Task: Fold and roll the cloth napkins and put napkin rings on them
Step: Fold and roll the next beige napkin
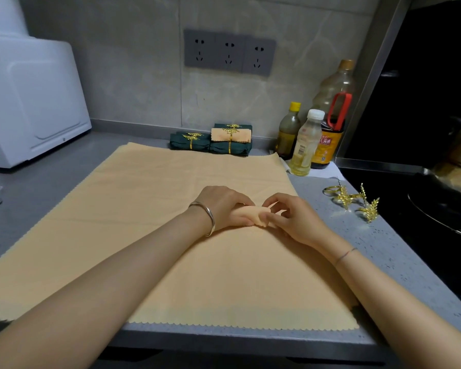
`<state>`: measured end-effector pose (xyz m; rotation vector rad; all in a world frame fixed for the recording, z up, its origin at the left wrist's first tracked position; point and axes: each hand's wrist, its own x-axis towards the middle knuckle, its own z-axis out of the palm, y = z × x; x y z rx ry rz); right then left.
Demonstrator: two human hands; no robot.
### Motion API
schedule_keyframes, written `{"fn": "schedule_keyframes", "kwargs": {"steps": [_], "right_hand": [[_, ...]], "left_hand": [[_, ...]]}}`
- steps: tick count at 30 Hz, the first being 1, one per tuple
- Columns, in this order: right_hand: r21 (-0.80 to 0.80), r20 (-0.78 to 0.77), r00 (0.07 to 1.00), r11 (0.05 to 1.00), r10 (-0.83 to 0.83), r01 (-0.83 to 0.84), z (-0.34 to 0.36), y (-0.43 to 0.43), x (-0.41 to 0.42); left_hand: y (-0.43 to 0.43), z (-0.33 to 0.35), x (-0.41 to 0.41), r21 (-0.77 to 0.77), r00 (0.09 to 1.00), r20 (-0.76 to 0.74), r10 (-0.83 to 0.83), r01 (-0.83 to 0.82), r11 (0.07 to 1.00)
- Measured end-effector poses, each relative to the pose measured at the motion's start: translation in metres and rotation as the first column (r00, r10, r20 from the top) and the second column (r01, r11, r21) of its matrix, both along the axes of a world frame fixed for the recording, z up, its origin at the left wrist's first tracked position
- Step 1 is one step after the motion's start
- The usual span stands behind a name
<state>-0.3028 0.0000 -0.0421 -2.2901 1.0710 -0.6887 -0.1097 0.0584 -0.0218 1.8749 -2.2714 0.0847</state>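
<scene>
Visibility is limited at the centre: the left hand [221, 206] and right hand [290, 219] cover most of a small peach cloth roll [246, 214], so it cannot be told whether this is a separate piece or a gathered part of the large cloth [149, 198] beneath it. The left hand curls its fingers over the roll. The right hand pinches the roll's zigzag-cut end between thumb and fingers. The roll sits on the large cloth, right of its middle. The large cloth is a matte peach sheet with zigzag edges, spread flat on the grey speckled tabletop [383, 251]; its near-left corner is hidden by the left forearm. A white appliance [32, 99] is cut off at the left edge, and a dark pan [442, 206] at the right edge, its contents not readable. Three bottles stand at the back right: a white-capped clear bottle [305, 145] holding pale yellow liquid, a yellow-capped bottle [288, 131] holding olive-brown liquid, and a tall bottle [332, 110] with a red handle and dark liquid in its lower part. Rolled napkins [213, 141], dark green with one peach on top, lie stacked against the wall, each banded by a gold leaf ring. Loose gold rings [353, 201] lie on the tabletop right of the large cloth.
</scene>
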Motion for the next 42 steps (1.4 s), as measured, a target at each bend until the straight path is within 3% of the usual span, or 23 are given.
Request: {"fn": "schedule_keyframes", "kwargs": {"steps": [5,9,11,14,17,22,29,33,35,38,42], "right_hand": [[0.082,0.122,0.992,0.996,-0.035,0.025,-0.002,0.000,0.001],[-0.121,0.151,0.977,0.978,-0.150,0.169,0.001,0.002,-0.021],[-0.276,0.236,0.933,0.901,-0.273,0.334,0.006,-0.001,-0.042],[-0.395,0.263,0.797,0.693,-0.544,0.603,0.008,-0.015,-0.081],[-0.263,0.224,0.673,0.621,-0.705,0.738,0.000,-0.025,-0.113],[-0.028,0.131,0.617,0.619,-0.776,0.785,-0.013,-0.038,-0.134],[0.042,0.125,0.654,0.662,-0.746,0.748,-0.019,-0.041,-0.135],[-0.020,0.255,0.738,0.760,-0.625,0.650,-0.010,-0.030,-0.116],[-0.037,0.308,0.808,0.843,-0.501,0.537,0.002,-0.027,-0.092],[0.056,0.259,0.926,0.962,-0.274,0.269,0.020,-0.020,-0.048],[0.346,0.296,0.954,0.936,-0.052,-0.057,0.030,-0.009,0.006]], "left_hand": [[-0.007,0.004,-0.002,0.037,0.992,-0.122,0.016,-0.011,0.999],[-0.012,0.002,-0.018,0.000,0.979,-0.203,0.021,-0.021,1.000],[-0.015,0.003,-0.029,-0.033,0.966,-0.256,0.018,-0.027,0.999],[-0.018,0.004,-0.048,-0.057,0.958,-0.287,-0.005,-0.012,0.998],[-0.020,0.004,-0.065,-0.049,0.953,-0.303,-0.014,-0.001,0.999],[-0.023,0.004,-0.077,-0.036,0.945,-0.328,-0.015,0.004,0.999],[-0.022,0.000,-0.065,-0.058,0.953,-0.304,0.011,-0.030,0.998],[-0.018,-0.003,-0.044,-0.088,0.939,-0.341,0.039,-0.073,0.993],[-0.016,-0.001,-0.029,-0.106,0.933,-0.357,0.055,-0.098,0.990],[-0.016,0.000,-0.006,-0.124,0.910,-0.402,0.099,-0.161,0.979],[-0.015,-0.005,0.020,-0.151,0.836,-0.531,0.135,-0.250,0.956]]}}
